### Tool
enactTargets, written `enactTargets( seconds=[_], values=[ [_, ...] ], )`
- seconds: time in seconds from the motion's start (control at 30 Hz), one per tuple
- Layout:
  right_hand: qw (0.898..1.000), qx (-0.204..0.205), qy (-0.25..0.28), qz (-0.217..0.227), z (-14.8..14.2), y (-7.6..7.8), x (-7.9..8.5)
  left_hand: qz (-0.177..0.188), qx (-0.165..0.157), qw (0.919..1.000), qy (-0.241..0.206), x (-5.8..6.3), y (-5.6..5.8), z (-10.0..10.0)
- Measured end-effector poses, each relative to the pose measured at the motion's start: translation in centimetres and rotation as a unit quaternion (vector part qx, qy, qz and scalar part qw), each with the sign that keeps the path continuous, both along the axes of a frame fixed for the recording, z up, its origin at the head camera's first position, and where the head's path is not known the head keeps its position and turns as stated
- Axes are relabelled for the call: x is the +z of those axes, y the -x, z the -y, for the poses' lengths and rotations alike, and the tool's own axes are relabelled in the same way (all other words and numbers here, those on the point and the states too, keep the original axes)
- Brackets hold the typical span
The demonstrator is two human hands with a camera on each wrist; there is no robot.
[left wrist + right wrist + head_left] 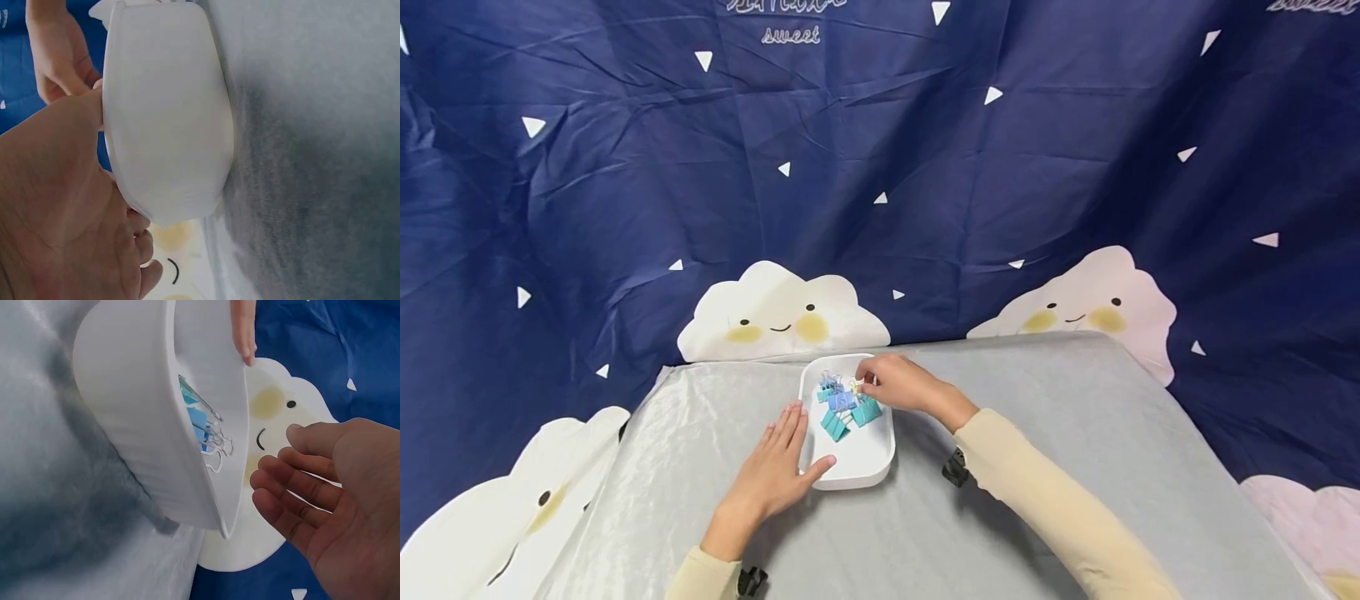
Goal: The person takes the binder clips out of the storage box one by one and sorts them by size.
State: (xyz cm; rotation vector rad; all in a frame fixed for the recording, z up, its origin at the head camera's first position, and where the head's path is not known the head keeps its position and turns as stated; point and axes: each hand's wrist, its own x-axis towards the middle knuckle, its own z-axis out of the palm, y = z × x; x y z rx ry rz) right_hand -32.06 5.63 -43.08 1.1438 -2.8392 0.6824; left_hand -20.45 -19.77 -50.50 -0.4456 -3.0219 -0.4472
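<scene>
A white plastic tray sits on the grey cloth, with several binder clips in teal and blue piled inside. Among them are a blue clip, a teal clip nearer the front and another teal clip on the right. My left hand rests on the tray's left rim, fingers straight and thumb over the front corner. Over the far right rim hovers my right hand, its fingers loosely bent near the clips. Nothing shows between thumb and fingers of the right hand in the right wrist view. The tray wall hides part of the pile there.
Grey velvety cloth covers the table. Behind its far edge hangs a dark blue curtain printed with white triangles and clouds. Black wrist devices show by both sleeves.
</scene>
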Motion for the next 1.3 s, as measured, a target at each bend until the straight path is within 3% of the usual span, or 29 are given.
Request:
enactTargets(
  seconds=[0.2, 0.43, 0.7, 0.9, 1.1, 1.3],
  values=[
    [0.999, 0.016, -0.036, -0.009, 2.2, 0.2, -0.2, -0.001, -0.001, 1.0000, 0.000, 0.1, 0.1, 0.1],
    [0.994, 0.004, -0.106, -0.002, 4.5, 0.2, -1.0, -0.001, -0.002, 1.0000, -0.005, 0.0, 0.1, 0.1],
    [0.977, -0.038, -0.209, 0.029, 6.7, 0.2, -3.0, 0.009, -0.003, 0.9999, -0.009, 0.0, -0.1, 0.0],
    [0.967, -0.020, -0.252, 0.037, 7.7, 0.0, -4.0, 0.011, -0.008, 0.9998, -0.015, 0.1, -0.1, -0.1],
    [0.962, 0.004, -0.273, 0.028, 7.7, 0.1, -4.0, 0.015, -0.006, 0.9997, -0.018, 0.0, 0.0, -0.1],
    [0.965, 0.015, -0.262, 0.020, 7.3, 0.5, -3.6, 0.017, -0.003, 0.9996, -0.020, 0.0, 0.1, 0.0]
  ],
)
